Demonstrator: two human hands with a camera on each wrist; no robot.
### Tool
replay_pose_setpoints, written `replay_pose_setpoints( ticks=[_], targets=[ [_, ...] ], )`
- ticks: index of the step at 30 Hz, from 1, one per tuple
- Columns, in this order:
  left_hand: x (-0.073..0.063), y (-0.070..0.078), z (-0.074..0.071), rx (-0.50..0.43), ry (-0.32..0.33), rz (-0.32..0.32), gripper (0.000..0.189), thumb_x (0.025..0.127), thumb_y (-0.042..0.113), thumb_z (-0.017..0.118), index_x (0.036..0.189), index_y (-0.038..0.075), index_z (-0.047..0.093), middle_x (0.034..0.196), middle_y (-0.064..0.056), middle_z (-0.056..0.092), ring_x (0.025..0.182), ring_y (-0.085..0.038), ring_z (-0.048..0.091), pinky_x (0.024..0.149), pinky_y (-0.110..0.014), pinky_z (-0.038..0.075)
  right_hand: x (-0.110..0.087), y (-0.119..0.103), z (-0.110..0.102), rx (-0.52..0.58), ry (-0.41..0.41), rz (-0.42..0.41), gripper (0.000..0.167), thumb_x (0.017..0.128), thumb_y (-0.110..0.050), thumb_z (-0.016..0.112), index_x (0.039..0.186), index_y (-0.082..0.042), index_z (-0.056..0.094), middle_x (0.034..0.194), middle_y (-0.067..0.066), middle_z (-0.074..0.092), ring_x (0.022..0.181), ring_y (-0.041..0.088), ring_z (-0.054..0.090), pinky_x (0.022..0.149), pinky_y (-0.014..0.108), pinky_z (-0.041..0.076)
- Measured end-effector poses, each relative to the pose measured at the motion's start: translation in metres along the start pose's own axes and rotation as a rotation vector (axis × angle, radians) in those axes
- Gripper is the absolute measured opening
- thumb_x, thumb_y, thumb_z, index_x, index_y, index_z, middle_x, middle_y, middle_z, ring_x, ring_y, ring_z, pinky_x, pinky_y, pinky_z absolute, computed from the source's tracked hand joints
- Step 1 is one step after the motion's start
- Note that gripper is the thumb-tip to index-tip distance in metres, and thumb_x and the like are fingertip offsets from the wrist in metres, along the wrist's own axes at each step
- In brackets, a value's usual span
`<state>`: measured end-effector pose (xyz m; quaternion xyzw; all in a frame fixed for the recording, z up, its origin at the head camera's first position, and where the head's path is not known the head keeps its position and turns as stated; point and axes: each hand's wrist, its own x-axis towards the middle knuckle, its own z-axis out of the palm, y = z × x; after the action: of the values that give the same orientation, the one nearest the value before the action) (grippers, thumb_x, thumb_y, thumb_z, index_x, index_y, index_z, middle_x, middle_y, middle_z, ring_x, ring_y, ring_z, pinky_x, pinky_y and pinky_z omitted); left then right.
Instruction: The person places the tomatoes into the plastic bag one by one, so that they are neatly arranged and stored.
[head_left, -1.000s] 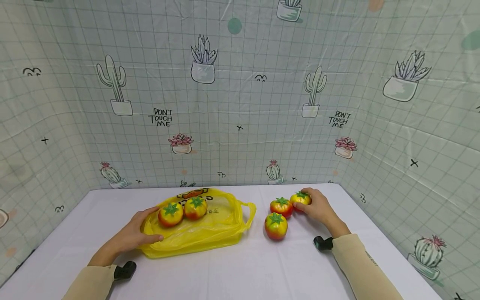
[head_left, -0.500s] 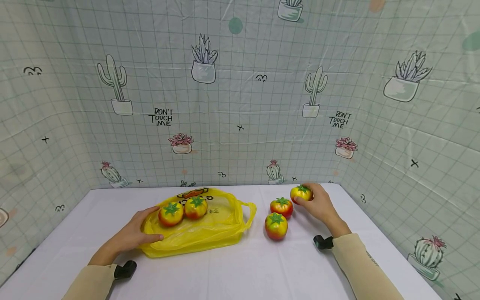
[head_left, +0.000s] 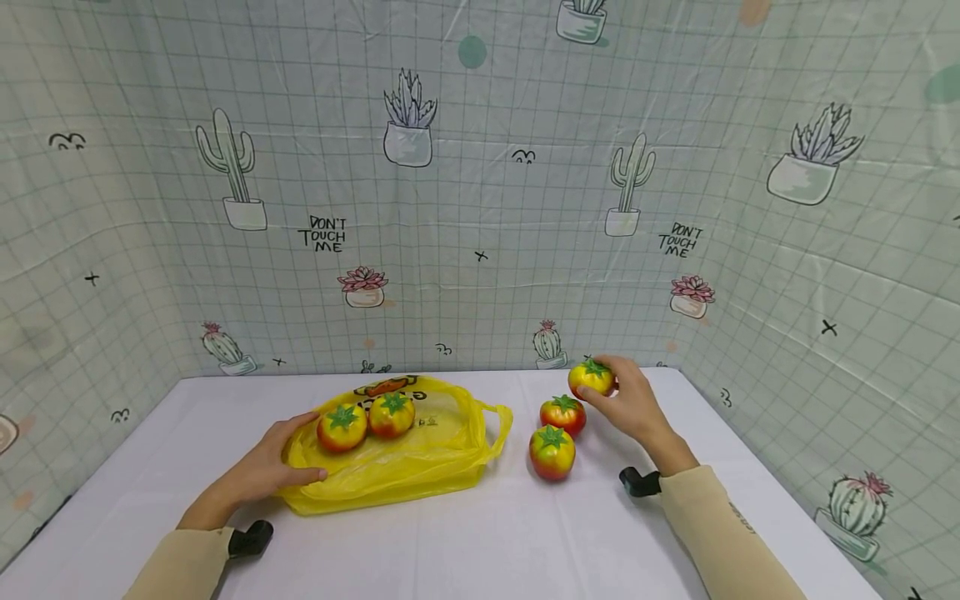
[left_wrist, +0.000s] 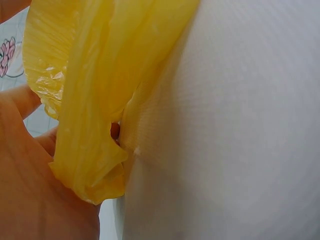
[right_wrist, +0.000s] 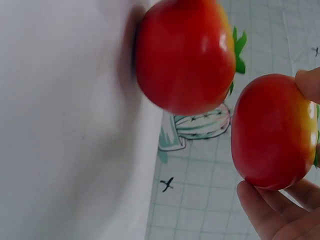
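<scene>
Now clasped above the table (head_left: 450, 558): one glossy tomato (head_left: 589, 381)

Held between thumb and fingers of the right hand (head_left: 633, 403), close by the far edge, a little left of the far right corner. Shines squat and smooth, deep red down the sides, bright yellow over the shoulders, topped with a pointed green leaf star! Catches a white highlight on the yellow. Just in front, see a redder loose tomato (head_left: 562, 417), then a yellower loose tomato (head_left: 552, 455) closer to the near edge. Over towards the left edge, look at the left hand (head_left: 262, 462): spread, thumb well apart from fingers, touching the left end of a crinkled yellow bag (head_left: 420, 483). Within the outline of that bag, spot a left-lying tomato (head_left: 342, 431) beside a right-lying tomato (head_left: 392, 418), similarly starred in green.
</scene>
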<state>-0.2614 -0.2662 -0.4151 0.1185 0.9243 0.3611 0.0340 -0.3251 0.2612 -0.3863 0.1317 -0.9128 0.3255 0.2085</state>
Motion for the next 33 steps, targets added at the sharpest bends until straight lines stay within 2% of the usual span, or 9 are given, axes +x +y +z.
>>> replay_pose_setpoints(
  ticks=[9, 19, 25, 30, 33],
  targets=[
    [0.0, 0.0, 0.0, -0.011, -0.003, 0.0, 0.097, 0.075, 0.039, 0.078, 0.148, 0.002, 0.025, 0.143, -0.031, 0.023, 0.128, -0.05, 0.028, 0.102, -0.07, 0.023, -0.002, -0.02, 0.007, -0.013, -0.017, -0.076, 0.054, 0.085, -0.033, 0.072, 0.129, -0.008, 0.052, 0.126, 0.014, 0.048, 0.098, 0.026, 0.051, 0.082, 0.041, 0.049],
    [0.001, 0.0, 0.0, -0.009, -0.003, -0.017, 0.098, 0.075, 0.04, 0.078, 0.148, 0.003, 0.024, 0.143, -0.031, 0.024, 0.127, -0.05, 0.029, 0.102, -0.07, 0.023, -0.006, -0.036, 0.016, 0.012, -0.026, -0.171, 0.051, 0.084, -0.034, 0.073, 0.126, -0.012, 0.054, 0.123, 0.009, 0.049, 0.096, 0.022, 0.05, 0.08, 0.044, 0.05],
    [0.0, 0.001, 0.001, -0.011, 0.0, -0.016, 0.098, 0.075, 0.039, 0.078, 0.148, 0.003, 0.024, 0.143, -0.03, 0.025, 0.128, -0.049, 0.029, 0.102, -0.069, 0.024, -0.008, -0.044, 0.019, 0.017, -0.041, -0.194, 0.049, 0.084, -0.036, 0.073, 0.125, -0.016, 0.055, 0.121, 0.003, 0.049, 0.092, 0.017, 0.049, 0.076, 0.038, 0.05],
    [0.0, 0.001, 0.0, -0.006, 0.003, -0.011, 0.098, 0.075, 0.039, 0.078, 0.148, 0.002, 0.024, 0.142, -0.031, 0.025, 0.127, -0.05, 0.029, 0.101, -0.07, 0.024, -0.01, -0.047, 0.021, 0.02, -0.046, -0.218, 0.05, 0.084, -0.034, 0.073, 0.125, -0.013, 0.055, 0.125, 0.006, 0.048, 0.094, 0.019, 0.05, 0.076, 0.04, 0.052],
    [0.0, 0.002, 0.0, -0.004, 0.002, -0.011, 0.098, 0.075, 0.039, 0.078, 0.148, 0.002, 0.024, 0.143, -0.031, 0.024, 0.127, -0.05, 0.029, 0.101, -0.07, 0.024, -0.01, -0.049, 0.022, 0.013, -0.048, -0.234, 0.049, 0.084, -0.034, 0.074, 0.124, -0.013, 0.055, 0.124, 0.004, 0.049, 0.093, 0.017, 0.05, 0.074, 0.037, 0.052]
  ],
)
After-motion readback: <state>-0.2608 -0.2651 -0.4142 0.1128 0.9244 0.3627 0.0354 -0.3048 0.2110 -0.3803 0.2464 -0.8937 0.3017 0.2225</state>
